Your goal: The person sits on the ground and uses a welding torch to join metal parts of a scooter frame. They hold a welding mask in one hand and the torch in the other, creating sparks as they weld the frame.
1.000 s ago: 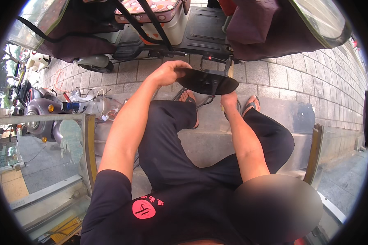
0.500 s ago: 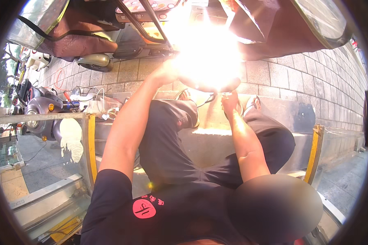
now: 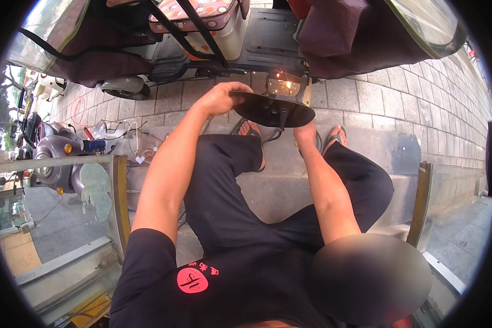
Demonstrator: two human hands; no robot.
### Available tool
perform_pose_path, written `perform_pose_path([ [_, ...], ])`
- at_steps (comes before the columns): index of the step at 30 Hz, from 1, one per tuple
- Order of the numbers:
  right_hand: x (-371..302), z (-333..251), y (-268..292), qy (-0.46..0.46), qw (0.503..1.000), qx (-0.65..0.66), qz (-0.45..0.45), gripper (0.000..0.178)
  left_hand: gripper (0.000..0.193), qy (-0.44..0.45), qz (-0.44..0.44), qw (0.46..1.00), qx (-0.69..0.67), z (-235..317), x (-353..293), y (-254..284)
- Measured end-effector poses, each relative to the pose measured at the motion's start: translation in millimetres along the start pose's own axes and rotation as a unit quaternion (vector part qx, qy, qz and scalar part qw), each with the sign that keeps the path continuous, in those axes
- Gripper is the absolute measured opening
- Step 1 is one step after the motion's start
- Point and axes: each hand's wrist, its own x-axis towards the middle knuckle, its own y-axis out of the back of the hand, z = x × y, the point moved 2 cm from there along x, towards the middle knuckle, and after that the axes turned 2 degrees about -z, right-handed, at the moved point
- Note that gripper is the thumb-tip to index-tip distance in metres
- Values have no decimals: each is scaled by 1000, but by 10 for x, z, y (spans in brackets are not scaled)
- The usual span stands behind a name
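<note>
My left hand (image 3: 224,99) is closed on the left edge of a black, curved welding shield (image 3: 259,107), held over the ground between my feet and a vehicle. My right hand (image 3: 305,134) is low at the shield's right edge. Its fingers are partly hidden there; they look closed, but what they hold cannot be made out. Just beyond the shield is a brownish, see-through pane (image 3: 286,86) dotted with small orange glowing specks. Dark cable (image 3: 274,135) runs below the shield, near my left foot.
The vehicle's black floorboard (image 3: 273,35) carries a white box with a patterned lid (image 3: 188,19); brown cloth covers (image 3: 366,38) hang at its sides. A purple-grey scooter (image 3: 57,147), cables and tools lie left. Glass panels with yellow-edged posts (image 3: 120,191) flank me. Paving surrounds the step.
The large white glare around my hands has gone, leaving small orange specks. The shield, feet and vehicle floor now show clearly. Both hands stay in about the same place.
</note>
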Motion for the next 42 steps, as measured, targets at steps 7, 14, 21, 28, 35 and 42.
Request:
perform_pose_path([
  [7,51,46,5,-45,999,9,-23,56,29,-3,0,1000,5,43,-13,-20],
  [14,-174,-251,149,-55,997,-16,-51,58,28,-1,6,1000,8,-16,-7,6],
  [21,-250,-329,193,-38,998,-29,-28,58,29,-6,2,1000,18,13,-5,6],
  [28,-188,-300,172,-52,996,-49,-58,60,30,-12,-1,1000,-13,-40,32,5],
  [35,-203,-310,156,-59,994,-65,-59,63,29,-5,4,1000,-14,-35,20,10],
  [42,-142,-267,78,-86,992,-56,-67,68,29,-21,8,1000,-3,7,-8,7],
])
